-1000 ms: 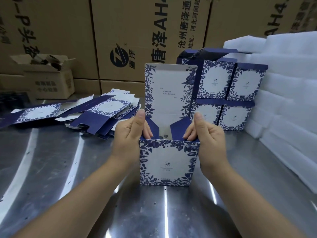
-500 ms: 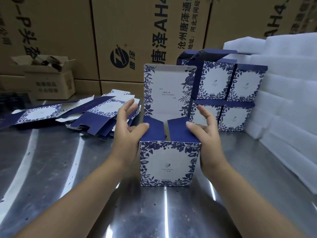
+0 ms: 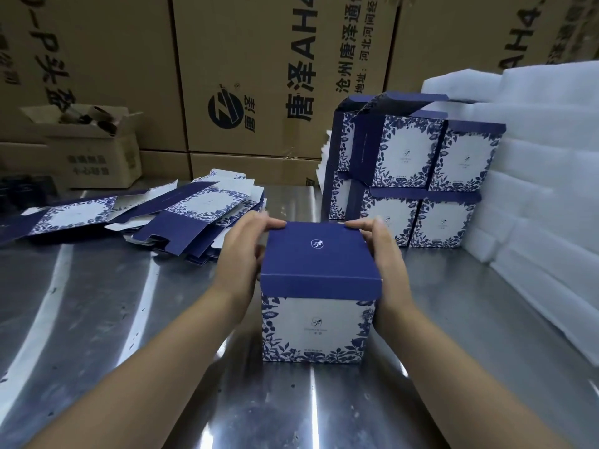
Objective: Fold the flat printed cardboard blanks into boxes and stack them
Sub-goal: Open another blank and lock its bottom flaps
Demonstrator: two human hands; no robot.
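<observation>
Step in hand: closing the top of one box.

- Box [image 3: 316,325] stands upright on the steel desk [image 3: 97,319], centre, near the person.
- Its navy lid [image 3: 319,254] is folded flat over the opening. The front tuck flap [image 3: 321,288] hangs outside over the printed front face, so by my read it's not tucked in yet.
- Left hand [image 3: 241,257] lies against the box's left side. The fingers run fairly straight along it, with tips pressing on the lid's far left corner.
- Right hand [image 3: 385,254] mirrors it on the right side, tips on the far right corner.
- Neither hand pinches anything; both brace and press. Thumbs are mostly hidden, so I can't tell where they sit.

Surroundings:
- The flat blanks [image 3: 194,215] lie in a loose fanned pile on the desk to the left, plenty left.
- The finished stack [image 3: 418,186] sits behind and right, two high, touching the white foam sheets [image 3: 534,189].
- At least one box at the stack's top left has flaps standing open.
- Brown cartons [image 3: 259,76] wall off the back.

Progress estimate: this box is nearly done; the batch is nowhere near.

Next move needs:
- Bring the fingers forward to the flap and steer it inside the front wall.
- Hold the side walls square so the flap doesn't snag or crease.
- Then lift the box by its sides and set it on or beside the stack, aligned so the column doesn't lean.
</observation>
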